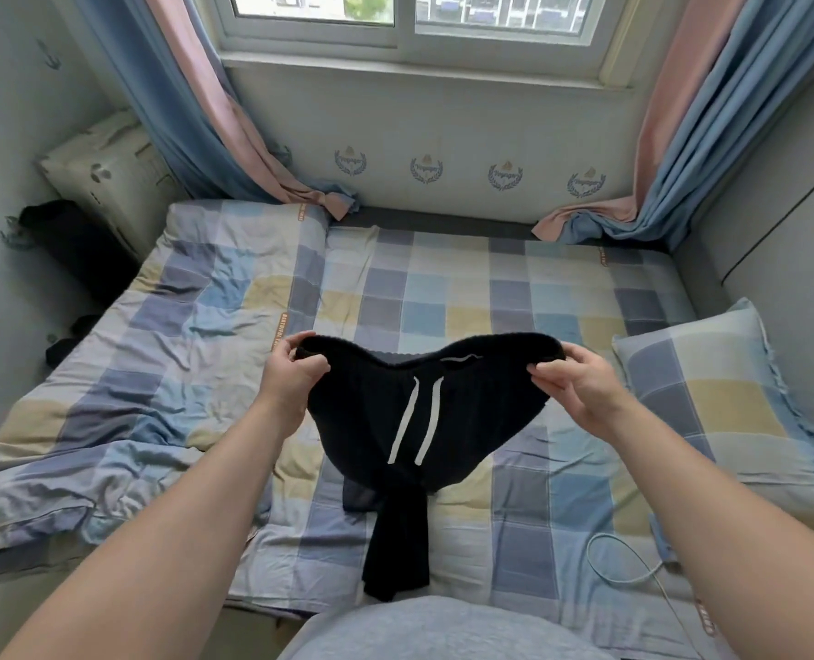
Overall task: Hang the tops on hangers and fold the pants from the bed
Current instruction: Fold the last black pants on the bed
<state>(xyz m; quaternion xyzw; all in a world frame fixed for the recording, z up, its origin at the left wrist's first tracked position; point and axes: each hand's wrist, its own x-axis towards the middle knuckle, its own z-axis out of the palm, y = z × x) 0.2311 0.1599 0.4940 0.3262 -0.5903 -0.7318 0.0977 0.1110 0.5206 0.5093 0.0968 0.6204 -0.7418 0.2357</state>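
Head view: I see black knit pants (424, 407) with a white drawstring (417, 416), held up by the waistband over the pastel checked bed sheet (490, 288).
Hands: my left hand (293, 373) pinches one end of the waistband and my right hand (581, 385) pinches the other. They are well apart, and the band sags between them.
Legs: they hang bunched and twisted together towards the near edge of the bed. I cannot tell if the cuffs touch the sheet.
Risk, twist: if I lay the pants down like this, I judge the legs will land crossed and the fold will come out lumpy.
Risk, grip: only fingertips hold the soft knit, so a shake to free the legs could pull one end loose.
Risk, drawstring: the loose ends could get trapped inside the fold.
Risk, surroundings: the thin white cable (619, 564) lies near on the right, just below the checked pillow (710, 388). The rumpled checked quilt (133, 373) crowds the left, so flat space looks limited.
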